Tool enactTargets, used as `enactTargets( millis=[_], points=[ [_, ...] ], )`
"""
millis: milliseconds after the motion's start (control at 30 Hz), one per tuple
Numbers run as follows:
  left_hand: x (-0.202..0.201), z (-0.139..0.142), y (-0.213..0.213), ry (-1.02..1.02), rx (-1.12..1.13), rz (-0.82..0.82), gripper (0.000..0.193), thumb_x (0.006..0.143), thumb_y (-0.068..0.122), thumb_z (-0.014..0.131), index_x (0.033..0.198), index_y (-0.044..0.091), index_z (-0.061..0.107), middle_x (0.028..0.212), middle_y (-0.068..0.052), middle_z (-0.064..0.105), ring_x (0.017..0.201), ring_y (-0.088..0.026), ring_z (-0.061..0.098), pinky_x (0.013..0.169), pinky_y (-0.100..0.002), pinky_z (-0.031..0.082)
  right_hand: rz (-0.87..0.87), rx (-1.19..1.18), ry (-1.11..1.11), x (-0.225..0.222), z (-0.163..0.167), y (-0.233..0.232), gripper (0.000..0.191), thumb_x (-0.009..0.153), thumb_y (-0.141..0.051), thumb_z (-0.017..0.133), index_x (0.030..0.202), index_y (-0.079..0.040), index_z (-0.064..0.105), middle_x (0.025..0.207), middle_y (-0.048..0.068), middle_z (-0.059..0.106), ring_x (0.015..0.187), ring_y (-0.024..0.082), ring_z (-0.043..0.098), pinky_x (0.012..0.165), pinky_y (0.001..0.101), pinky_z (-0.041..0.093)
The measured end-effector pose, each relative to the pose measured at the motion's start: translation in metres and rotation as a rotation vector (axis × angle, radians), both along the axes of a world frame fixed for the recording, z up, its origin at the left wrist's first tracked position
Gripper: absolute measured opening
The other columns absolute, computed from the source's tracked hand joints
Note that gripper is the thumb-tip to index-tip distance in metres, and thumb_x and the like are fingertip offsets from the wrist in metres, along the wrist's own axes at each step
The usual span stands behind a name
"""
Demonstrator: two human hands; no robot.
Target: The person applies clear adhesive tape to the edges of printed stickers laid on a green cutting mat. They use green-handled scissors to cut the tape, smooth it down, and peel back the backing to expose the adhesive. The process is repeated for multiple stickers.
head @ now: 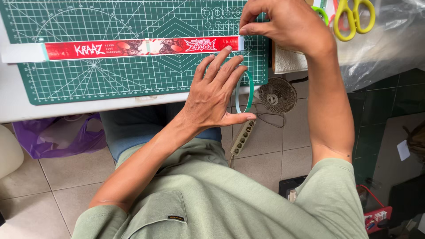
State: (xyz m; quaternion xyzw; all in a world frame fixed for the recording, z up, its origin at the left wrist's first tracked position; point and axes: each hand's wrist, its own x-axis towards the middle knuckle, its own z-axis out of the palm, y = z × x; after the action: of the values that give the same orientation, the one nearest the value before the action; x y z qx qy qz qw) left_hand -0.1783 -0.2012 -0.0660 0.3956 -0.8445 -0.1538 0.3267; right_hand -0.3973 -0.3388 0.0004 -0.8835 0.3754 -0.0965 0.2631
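Pinching the right-hand end of a long red printed strip [141, 47], the right hand [283, 26] has its thumb and forefinger closed together on the strip's pale end tab, at the far right of the green cutting mat [110, 75]. The strip lies flat across the mat, running left to right, with its white left end reaching past the mat's left edge onto the white table [53, 108]. Just below the strip's right end, the left hand [214, 95] rests with its fingers spread and their tips touching the mat close beside the strip, the middle fingertip at the strip's lower edge. A thin roll of green tape [245, 93] stands on edge between that hand's thumb and fingers, at the mat's near right corner, loosely ringed rather than squeezed. Yellow-handled scissors [354, 17] lie beyond the right hand, well apart from the strip. Under the table, a small fan [278, 95] and a power strip [243, 137] sit on the tiled floor [44, 186].
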Motion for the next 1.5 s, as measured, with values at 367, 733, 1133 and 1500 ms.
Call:
enactTargets(
  millis=[367, 733, 1133, 1500],
  points=[
    [-0.002, -0.005, -0.01, -0.031, 0.042, -0.003, 0.102, 0.09, 0.09, 0.047, 0.132, -0.001, 0.065, 0.144, -0.018, 0.058, 0.149, -0.035, 0.039, 0.123, -0.054, 0.026, -0.045, 0.001, -0.006, 0.001, -0.017, -0.005, 0.015, 0.1, -0.018, 0.083, 0.103, -0.004, 0.079, 0.096, 0.009, 0.074, 0.085, 0.022, 0.071, 0.073, 0.0343, 0.053],
    [-0.003, -0.003, -0.013, -0.018, 0.102, 0.024, 0.104, 0.087, 0.093, 0.045, 0.128, 0.0, 0.066, 0.138, -0.015, 0.06, 0.149, -0.036, 0.038, 0.123, -0.057, 0.023, -0.053, -0.02, -0.029, 0.0, -0.024, -0.006, 0.012, 0.094, -0.014, 0.083, 0.098, -0.004, 0.079, 0.094, 0.008, 0.073, 0.085, 0.023, 0.07, 0.074, 0.036, 0.052],
    [-0.005, -0.007, -0.013, -0.028, 0.134, 0.042, 0.108, 0.086, 0.096, 0.04, 0.125, 0.001, 0.068, 0.136, -0.014, 0.06, 0.15, -0.036, 0.037, 0.122, -0.058, 0.024, -0.064, -0.047, -0.024, -0.001, -0.029, -0.002, 0.013, 0.097, -0.016, 0.083, 0.099, -0.003, 0.079, 0.093, 0.007, 0.073, 0.088, 0.022, 0.071, 0.078, 0.0356, 0.054],
    [-0.006, -0.007, -0.014, -0.031, 0.144, 0.052, 0.107, 0.085, 0.096, 0.04, 0.125, 0.001, 0.069, 0.135, -0.013, 0.06, 0.15, -0.036, 0.037, 0.122, -0.058, 0.024, -0.053, -0.104, -0.007, 0.001, -0.027, 0.0, 0.014, 0.097, -0.016, 0.083, 0.099, -0.004, 0.078, 0.094, 0.007, 0.072, 0.092, 0.023, 0.07, 0.081, 0.0375, 0.053]
  ],
)
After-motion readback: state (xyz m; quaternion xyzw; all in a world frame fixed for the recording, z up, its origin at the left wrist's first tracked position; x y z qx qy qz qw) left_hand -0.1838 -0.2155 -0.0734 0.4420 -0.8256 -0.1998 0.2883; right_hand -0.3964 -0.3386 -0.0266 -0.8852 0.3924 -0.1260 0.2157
